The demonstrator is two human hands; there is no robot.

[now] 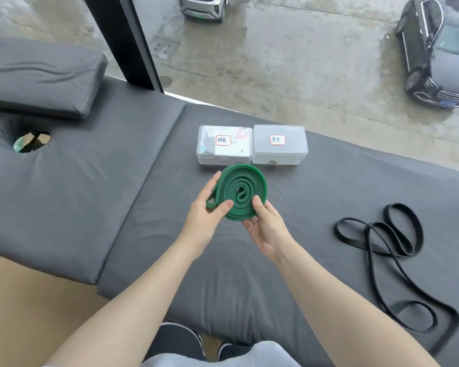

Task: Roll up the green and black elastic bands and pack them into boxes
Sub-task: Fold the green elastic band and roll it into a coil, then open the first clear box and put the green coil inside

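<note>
The green band (237, 193) is wound into a flat coil, held above the massage bed (90, 181) just in front of the two boxes. The left hand (206, 217) curls round its near-left edge, where a loose tail loop still sticks out; the right hand (266, 225) cups it from below, thumb pressing on top. Rolling looks nearly done. Next, I'd judge, that tail needs tucking and the closed left box (224, 145) opening. The right box (280, 145) sits touching it. The black band (382, 242) sprawls unrolled, well to the right.
</note>
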